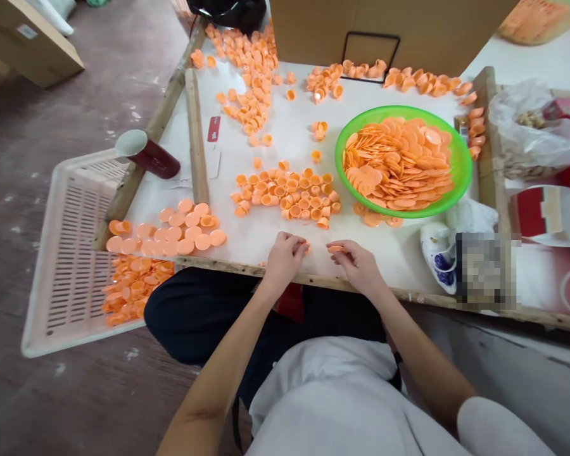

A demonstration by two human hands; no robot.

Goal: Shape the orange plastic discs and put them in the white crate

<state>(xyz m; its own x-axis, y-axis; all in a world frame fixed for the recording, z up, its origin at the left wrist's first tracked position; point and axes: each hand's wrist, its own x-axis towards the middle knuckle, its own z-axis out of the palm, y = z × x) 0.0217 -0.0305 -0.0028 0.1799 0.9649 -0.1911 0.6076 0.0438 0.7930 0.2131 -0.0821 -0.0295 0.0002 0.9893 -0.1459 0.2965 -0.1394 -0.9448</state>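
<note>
My left hand (285, 258) is closed in a pinch near the table's front edge, on a small orange plastic piece (307, 247) mostly hidden by the fingers. A short gap away, my right hand (357, 261) grips a flat orange plastic disc (335, 249) between thumb and fingers. Just beyond both hands lies a cluster of small orange plastic cups (289, 195), many with their open ends showing. To the right of that cluster, a green bowl (403, 213) is heaped with orange discs (399, 164), and a few more discs lie under its near rim.
Joined orange pieces (171, 233) lie at the table's left corner, above a white plastic basket (76, 253) holding more. A wooden strip (197, 139) and dark red mug (148, 154) are at left. Loose cups line a cardboard box (313, 31). A white-and-blue ceramic object (437, 256) stands right.
</note>
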